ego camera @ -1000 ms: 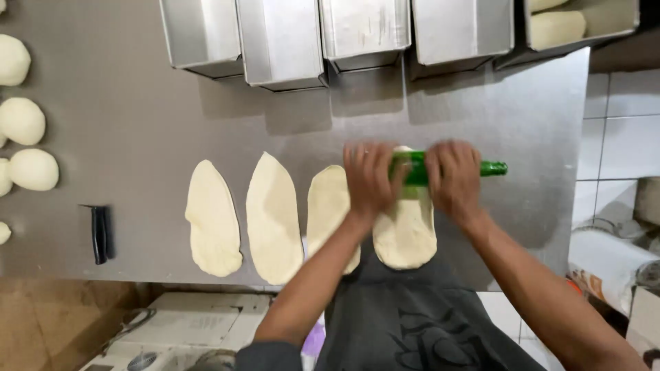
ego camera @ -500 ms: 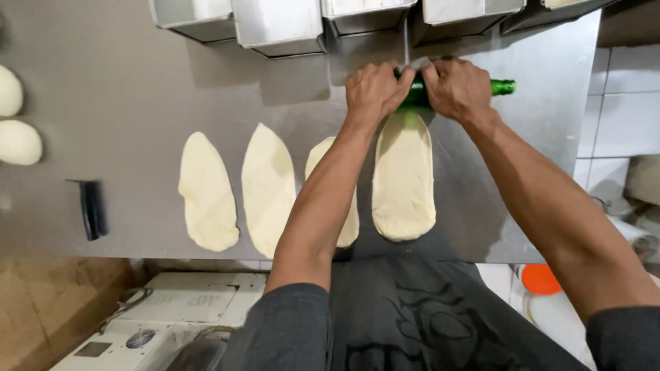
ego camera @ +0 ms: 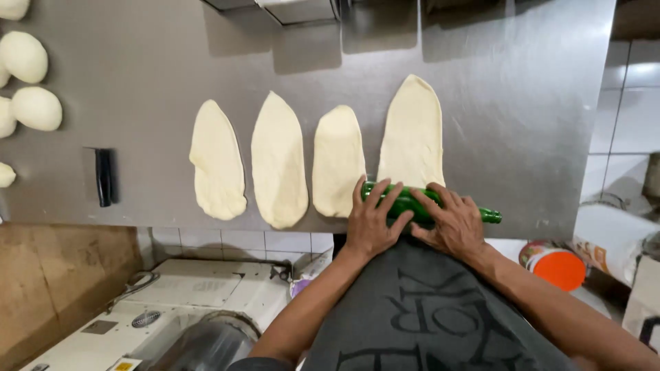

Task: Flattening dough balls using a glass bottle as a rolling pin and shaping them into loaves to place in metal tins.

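A green glass bottle (ego camera: 412, 203) lies on its side at the near edge of the steel table (ego camera: 522, 124), over the near end of a long flattened dough piece (ego camera: 412, 134). My left hand (ego camera: 371, 221) and my right hand (ego camera: 450, 223) both press flat on the bottle with fingers spread. Three more flattened dough ovals lie in a row to the left: one (ego camera: 337, 159), another (ego camera: 278, 159), and the leftmost (ego camera: 216, 161).
Several round dough balls (ego camera: 36, 108) sit at the table's left edge. A small black scraper (ego camera: 104, 176) lies near the front left. Metal loaf tins (ego camera: 295, 8) line the far edge. An orange-lidded container (ego camera: 553, 264) and a white machine (ego camera: 172, 309) stand below the table.
My hands have rolled the bottle from the far end of the right-hand dough back to its near end. The dough is longer than one second ago.
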